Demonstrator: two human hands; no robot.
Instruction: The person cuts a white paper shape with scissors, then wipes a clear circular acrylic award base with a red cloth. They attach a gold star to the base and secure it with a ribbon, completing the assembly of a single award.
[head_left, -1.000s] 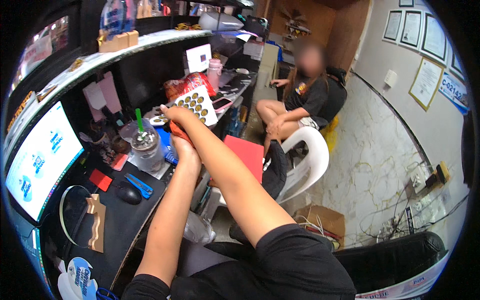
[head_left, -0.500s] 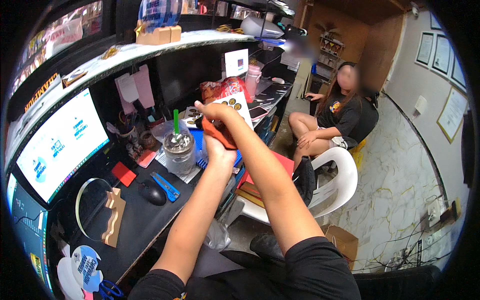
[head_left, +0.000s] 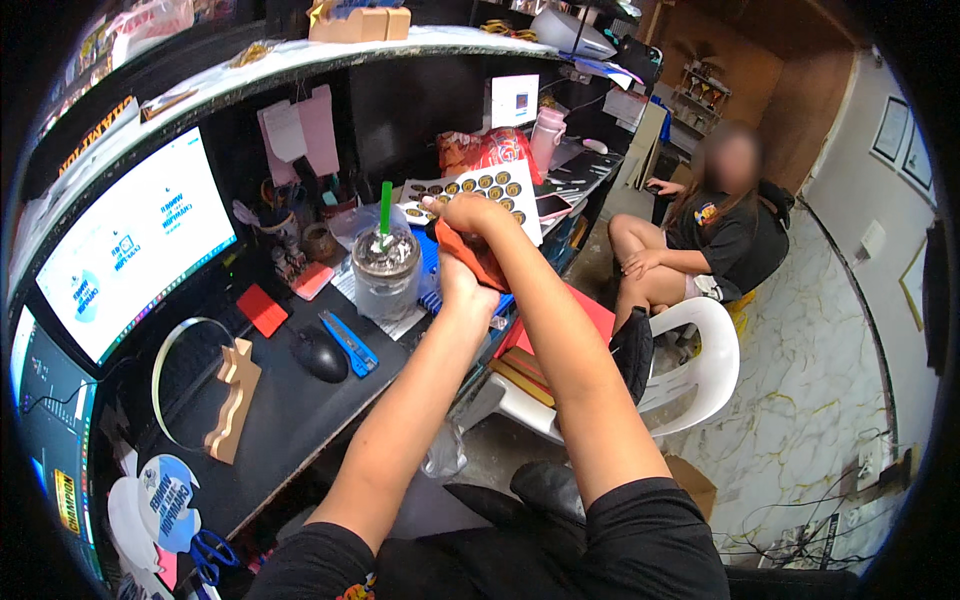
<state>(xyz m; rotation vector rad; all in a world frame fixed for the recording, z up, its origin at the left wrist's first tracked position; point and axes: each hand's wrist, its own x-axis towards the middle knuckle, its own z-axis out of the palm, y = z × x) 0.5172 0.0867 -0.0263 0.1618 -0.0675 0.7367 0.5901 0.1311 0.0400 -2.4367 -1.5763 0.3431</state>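
Both of my arms reach out over the right part of the desk. My left hand point(head_left: 468, 288) is closed around an orange-red, soft-looking piece point(head_left: 474, 255), perhaps a small pouch; its exact kind is hidden by my hands. Right above it, my right hand point(head_left: 470, 213) is bent over the top with its fingers curled in. What those fingers pinch does not show. Just behind the hands lies a white sheet of round black-and-gold stickers point(head_left: 490, 190). Left of them stands a lidded clear cup point(head_left: 387, 280) with a green straw point(head_left: 386, 205).
On the black desk point(head_left: 300, 400) are a mouse point(head_left: 320, 353), a blue cutter point(head_left: 348, 343), a red card point(head_left: 262, 310) and a wooden wavy stand point(head_left: 232, 405). A monitor point(head_left: 135, 245) is at left. A white chair point(head_left: 700, 370) and a seated person point(head_left: 715, 230) are at right.
The view has shifted, so the desk and chair sit further right in the picture. My hands stay together on the orange-red piece, and more of the sticker sheet shows.
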